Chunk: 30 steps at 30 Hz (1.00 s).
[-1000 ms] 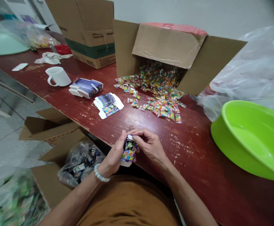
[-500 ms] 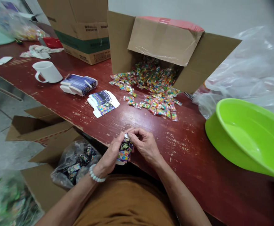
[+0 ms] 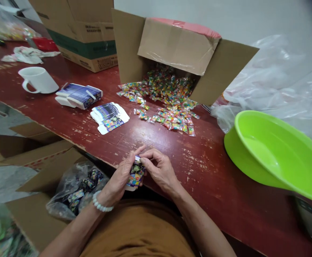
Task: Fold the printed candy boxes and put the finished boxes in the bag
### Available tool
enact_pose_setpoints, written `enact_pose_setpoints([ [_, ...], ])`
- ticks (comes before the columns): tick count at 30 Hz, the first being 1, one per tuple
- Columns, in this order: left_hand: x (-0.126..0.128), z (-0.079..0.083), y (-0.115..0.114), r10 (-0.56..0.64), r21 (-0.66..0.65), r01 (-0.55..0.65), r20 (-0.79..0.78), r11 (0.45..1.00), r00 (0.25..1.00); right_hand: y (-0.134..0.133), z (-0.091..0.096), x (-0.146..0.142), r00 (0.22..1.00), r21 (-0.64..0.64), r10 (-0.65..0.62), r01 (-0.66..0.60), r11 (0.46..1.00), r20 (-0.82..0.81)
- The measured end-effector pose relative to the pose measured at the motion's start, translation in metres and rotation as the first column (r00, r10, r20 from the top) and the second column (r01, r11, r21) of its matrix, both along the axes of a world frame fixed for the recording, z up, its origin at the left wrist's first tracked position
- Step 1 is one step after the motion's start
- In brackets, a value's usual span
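Note:
At the near table edge, my left hand (image 3: 122, 176) grips a small printed candy box (image 3: 136, 174) along its left side. My right hand (image 3: 159, 167) pinches the white flap at the box's top end between thumb and index finger. A white flap also sticks out at the bottom end. Beyond my hands lie flattened printed boxes (image 3: 110, 117), with a stack of blue ones (image 3: 79, 94) to their left. Small wrapped candies (image 3: 172, 116) spill from an open cardboard carton (image 3: 169, 44) at the back.
A green basin (image 3: 252, 157) stands at the right, near clear plastic bags (image 3: 273, 78). To the left are a white mug (image 3: 39, 80), a crumpled cloth (image 3: 27, 55) and a tall carton (image 3: 83, 39). Below the table edge, an open carton (image 3: 35, 210) holds a bag of small packets (image 3: 83, 189).
The view has shifted, so everything sits further left. My right fingers have moved slightly at the top flap, and my left index finger is now straighter.

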<state>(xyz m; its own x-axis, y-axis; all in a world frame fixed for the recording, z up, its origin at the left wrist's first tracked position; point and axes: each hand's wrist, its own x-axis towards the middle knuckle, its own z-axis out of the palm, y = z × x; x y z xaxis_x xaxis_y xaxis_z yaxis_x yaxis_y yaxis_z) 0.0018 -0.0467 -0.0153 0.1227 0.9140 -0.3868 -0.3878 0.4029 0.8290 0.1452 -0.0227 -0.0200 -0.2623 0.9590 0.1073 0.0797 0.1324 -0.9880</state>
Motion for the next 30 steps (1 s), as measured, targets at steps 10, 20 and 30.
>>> enact_pose_setpoints([
  [10,0.004,0.0,0.005,-0.099,0.039,0.103,-0.107,0.994,0.989,0.007,-0.001,-0.001,0.997,-0.068,-0.033,0.029,0.997,-0.071],
  [20,0.005,-0.001,0.0,-0.053,0.032,0.057,-0.114,0.998,0.992,0.003,0.014,0.012,0.979,0.286,0.18,-0.201,0.937,0.099],
  [30,0.011,0.006,-0.002,0.085,0.054,-0.085,0.015,0.995,0.996,-0.009,-0.018,-0.002,0.975,-0.225,0.022,-0.074,0.972,-0.223],
])
